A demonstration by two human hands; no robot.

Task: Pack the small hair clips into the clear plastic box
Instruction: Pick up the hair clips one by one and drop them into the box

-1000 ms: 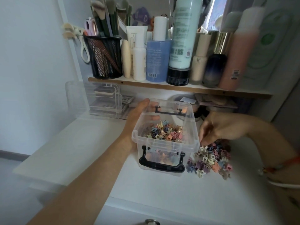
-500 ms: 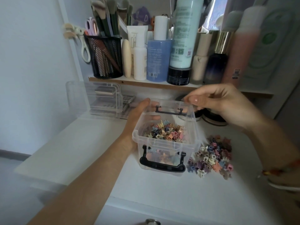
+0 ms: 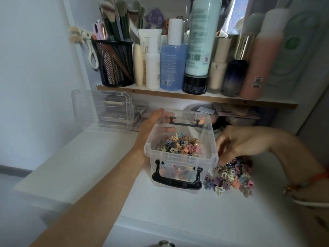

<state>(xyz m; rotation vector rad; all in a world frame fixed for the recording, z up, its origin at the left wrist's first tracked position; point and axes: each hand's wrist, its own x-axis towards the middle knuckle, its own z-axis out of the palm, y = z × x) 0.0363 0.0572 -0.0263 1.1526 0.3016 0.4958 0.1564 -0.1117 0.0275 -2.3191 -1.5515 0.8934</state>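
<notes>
The clear plastic box (image 3: 179, 157) with black latch handles stands open on the white desk top, and a layer of small pastel hair clips (image 3: 181, 144) lies inside it. My left hand (image 3: 149, 125) grips the box's left side, with fingers wrapped round its back wall. Just right of the box lies a loose pile of hair clips (image 3: 231, 177). My right hand (image 3: 236, 139) hangs over that pile, its curled fingertips down at the pile's top left. Blur hides whether they pinch a clip.
A wooden shelf (image 3: 178, 97) hangs just behind, crowded with bottles and a black mesh cup (image 3: 115, 63) of brushes. A clear organizer (image 3: 114, 109) sits at the back left. Jars stand under the shelf behind the box. A drawer knob (image 3: 166, 244) shows at the front edge.
My right hand rose from the pile to above the box's back rim, then came back down to the pile. My left hand and the box stayed put.
</notes>
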